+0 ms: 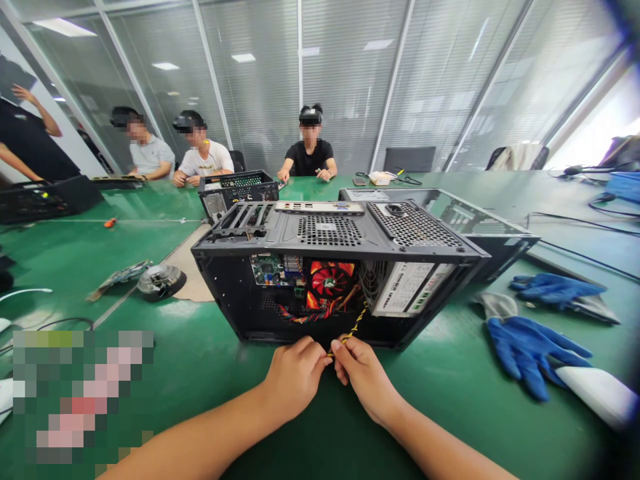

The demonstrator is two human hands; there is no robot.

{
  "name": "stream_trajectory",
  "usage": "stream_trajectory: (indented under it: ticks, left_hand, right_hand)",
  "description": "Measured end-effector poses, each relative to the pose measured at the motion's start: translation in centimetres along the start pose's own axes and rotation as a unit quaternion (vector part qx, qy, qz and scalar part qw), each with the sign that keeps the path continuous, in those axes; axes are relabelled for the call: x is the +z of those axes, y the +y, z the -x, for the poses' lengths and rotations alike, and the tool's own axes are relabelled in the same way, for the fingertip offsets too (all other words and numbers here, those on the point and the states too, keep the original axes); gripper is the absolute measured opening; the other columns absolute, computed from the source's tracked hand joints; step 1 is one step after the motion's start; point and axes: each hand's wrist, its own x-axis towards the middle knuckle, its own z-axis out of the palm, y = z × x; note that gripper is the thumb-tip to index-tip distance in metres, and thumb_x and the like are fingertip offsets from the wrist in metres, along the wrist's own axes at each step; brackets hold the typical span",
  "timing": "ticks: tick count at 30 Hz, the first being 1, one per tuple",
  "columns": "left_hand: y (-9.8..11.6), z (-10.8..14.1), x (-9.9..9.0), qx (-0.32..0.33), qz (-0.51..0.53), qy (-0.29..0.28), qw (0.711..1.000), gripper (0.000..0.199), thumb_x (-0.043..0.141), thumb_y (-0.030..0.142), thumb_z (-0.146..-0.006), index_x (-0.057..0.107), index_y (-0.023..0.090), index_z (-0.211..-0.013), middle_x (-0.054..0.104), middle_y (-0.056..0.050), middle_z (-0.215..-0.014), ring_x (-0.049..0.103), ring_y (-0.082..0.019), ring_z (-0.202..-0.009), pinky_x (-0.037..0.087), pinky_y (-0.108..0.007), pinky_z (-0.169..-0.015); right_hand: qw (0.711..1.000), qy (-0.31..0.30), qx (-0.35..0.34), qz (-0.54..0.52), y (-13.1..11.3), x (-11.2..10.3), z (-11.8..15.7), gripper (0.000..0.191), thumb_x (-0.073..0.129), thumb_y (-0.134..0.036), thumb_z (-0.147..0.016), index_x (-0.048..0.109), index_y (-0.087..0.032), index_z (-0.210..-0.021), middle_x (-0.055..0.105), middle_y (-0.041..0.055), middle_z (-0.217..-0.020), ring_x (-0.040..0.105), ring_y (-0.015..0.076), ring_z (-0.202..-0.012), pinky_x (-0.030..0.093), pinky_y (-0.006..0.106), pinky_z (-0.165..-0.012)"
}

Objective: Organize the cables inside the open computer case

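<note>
An open black computer case point(280, 230) lies in front of me, its open side facing me. Inside are a green circuit board point(273, 269), a red fan point(330, 280) and a labelled power supply point(413, 289). A twisted yellow-and-black cable point(357, 323) comes out below the power supply. My left hand point(296, 373) pinches the cable's near end, just outside the case's lower edge. Close beside it, my right hand point(361, 373) has thumb and fingers closed on the same cable. The cable's tip is hidden by my fingers.
Blue gloves point(530, 350) lie at the right on the green table point(200, 360). At the left are a round metal part point(161, 282) and cardboard point(193, 260). Another case point(240, 190) and a panel point(490, 217) stand behind. Several people are across the table.
</note>
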Motion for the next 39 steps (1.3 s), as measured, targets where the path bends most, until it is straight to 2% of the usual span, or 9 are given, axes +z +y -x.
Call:
stream_trajectory:
  ticks: [9, 21, 28, 32, 39]
  left_hand:
    - [0.01, 0.36, 0.49, 0.038, -0.028, 0.018, 0.999, 0.022, 0.046, 0.025, -0.098, 0.057, 0.019, -0.079, 0.060, -0.001, -0.074, 0.058, -0.014, -0.061, 0.046, -0.025, -0.056]
    - [0.50, 0.12, 0.15, -0.004, -0.006, -0.031, 1.000, 0.015, 0.049, 0.019, -0.095, 0.056, 0.019, -0.081, 0.061, -0.001, -0.077, 0.060, -0.015, -0.064, 0.045, -0.025, -0.058]
    - [0.13, 0.47, 0.51, 0.018, 0.010, 0.023, 1.000, 0.018, 0.049, 0.022, -0.095, 0.056, 0.019, -0.078, 0.059, 0.000, -0.074, 0.058, -0.013, -0.063, 0.042, -0.025, -0.058]
    - [0.08, 0.34, 0.47, 0.019, 0.007, 0.030, 0.999, 0.019, 0.049, 0.022, -0.095, 0.056, 0.019, -0.078, 0.059, 0.000, -0.074, 0.058, -0.014, -0.063, 0.042, -0.025, -0.059]
    - [0.01, 0.02, 0.22, 0.009, 0.014, -0.005, 1.000, 0.019, 0.046, 0.022, -0.096, 0.056, 0.019, -0.080, 0.058, -0.001, -0.074, 0.056, -0.013, -0.064, 0.041, -0.025, -0.060]
  right_hand:
    - [1.000, 0.005, 0.005, -0.019, 0.42, -0.05, -0.09, 0.050, 0.062, -0.065, -0.079, 0.050, -0.020, -0.063, 0.048, -0.0045, -0.051, 0.043, 0.0095, -0.045, 0.035, 0.023, -0.043]
    - [1.000, -0.002, -0.009, 0.002, 0.41, -0.04, -0.10, 0.051, 0.057, -0.067, -0.082, 0.047, -0.020, -0.063, 0.046, -0.0047, -0.051, 0.042, 0.0093, -0.045, 0.034, 0.023, -0.044]
    - [1.000, -0.001, 0.001, -0.009, 0.15, 0.00, -0.07, 0.052, 0.060, -0.068, -0.079, 0.051, -0.019, -0.065, 0.046, -0.0046, -0.051, 0.042, 0.0089, -0.044, 0.035, 0.022, -0.043]
    - [0.999, 0.009, 0.001, -0.032, 0.11, 0.02, -0.10, 0.050, 0.062, -0.066, -0.079, 0.052, -0.019, -0.068, 0.048, -0.0047, -0.053, 0.043, 0.0088, -0.045, 0.035, 0.022, -0.043]
    - [0.999, 0.031, 0.002, -0.009, 0.09, 0.01, -0.06, 0.052, 0.061, -0.067, -0.079, 0.048, -0.019, -0.063, 0.047, -0.0048, -0.051, 0.042, 0.0084, -0.044, 0.034, 0.022, -0.043]
